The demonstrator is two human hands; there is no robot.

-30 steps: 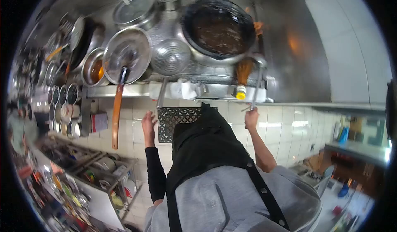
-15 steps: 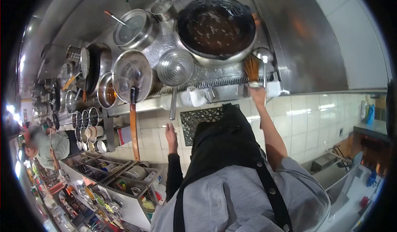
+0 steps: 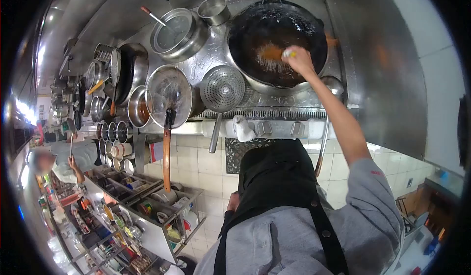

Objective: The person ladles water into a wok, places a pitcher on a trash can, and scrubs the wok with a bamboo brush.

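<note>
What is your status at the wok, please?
Right hand gripping brush inside wok. Left hand by apron, grip unclear. Ladle beside wok, not blocking.

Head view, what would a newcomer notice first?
Probably the big black wok at the top, right of centre, where the right hand holds a brush. Then the perforated ladle at the wok's lower left, and left of that, the strainer with its long wooden handle.

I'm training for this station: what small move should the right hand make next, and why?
Probably sweep the brush around the wok: the right hand is gripping the brush with its bristles down inside the wok, where murky brown liquid shows.
</note>
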